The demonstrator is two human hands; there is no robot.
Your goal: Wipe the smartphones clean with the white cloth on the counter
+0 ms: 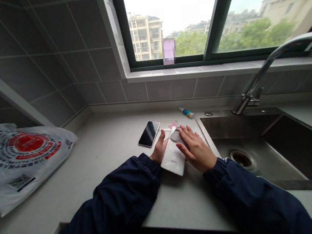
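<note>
My two hands sit close together at the edge of a pale stone desk (108, 169). My left hand (159, 148), fingers together, presses against the long side of one flat white rectangular package (172, 158); I cannot tell whether it grips. My right hand (196, 150) lies open with its fingers spread, resting over the package's far end and touching one thin grey sheet (177, 136). The package lies on the desk just beside a stainless steel sink (242, 149). Nearby are one glossy black smartphone (149, 134), just beyond my left hand, one small blue-and-white tube (186, 112), and one white printed plastic bag (25, 162).
</note>
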